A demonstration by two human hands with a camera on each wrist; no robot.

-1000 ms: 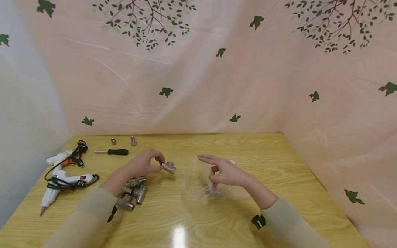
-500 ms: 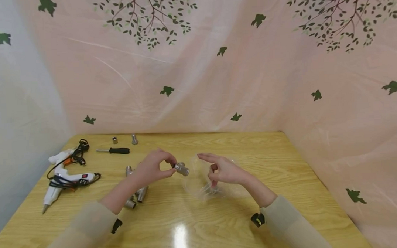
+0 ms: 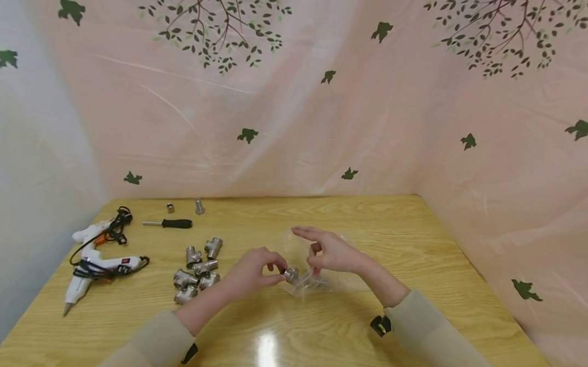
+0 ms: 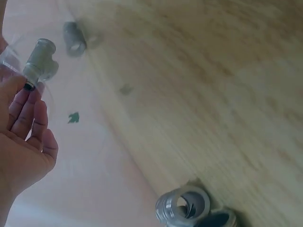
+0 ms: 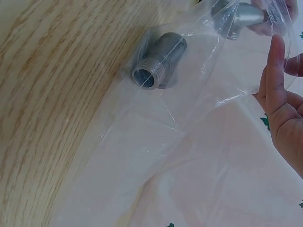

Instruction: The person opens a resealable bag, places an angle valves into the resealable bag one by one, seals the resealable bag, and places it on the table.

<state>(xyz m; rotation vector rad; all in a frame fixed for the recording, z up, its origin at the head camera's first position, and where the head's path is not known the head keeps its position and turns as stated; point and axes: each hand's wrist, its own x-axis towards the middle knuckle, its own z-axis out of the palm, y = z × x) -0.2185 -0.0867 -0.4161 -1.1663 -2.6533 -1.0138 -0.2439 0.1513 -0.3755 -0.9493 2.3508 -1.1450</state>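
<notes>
Bagging metal tee fittings, one at a time.
Left hand [image 3: 250, 270] pinches a fitting [image 3: 291, 274] at the clear bag [image 3: 322, 259] mouth, which the right hand [image 3: 333, 253] pinches open; next, it likely needs releasing inside.

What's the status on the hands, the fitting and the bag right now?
Left hand pinches a metal tee fitting at the clear plastic bag mouth. Right hand holds the bag open. One fitting lies inside. Nothing blocks the opening.
</notes>
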